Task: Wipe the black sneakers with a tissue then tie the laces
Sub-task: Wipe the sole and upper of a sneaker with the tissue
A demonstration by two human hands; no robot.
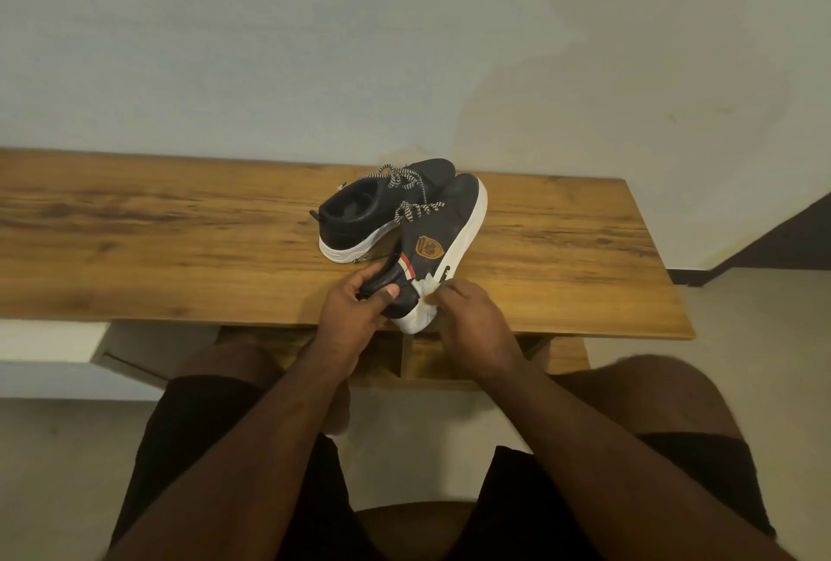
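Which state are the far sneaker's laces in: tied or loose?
Loose. The far sneaker has its checkered laces splayed in open strands over the tongue, one trailing left, with no bow or knot visible.

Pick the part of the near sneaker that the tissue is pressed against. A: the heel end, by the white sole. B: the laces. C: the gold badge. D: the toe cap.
A: the right hand holds the tissue at the heel end of the near sneaker, beside its white sole, while the left hand grips the heel collar.
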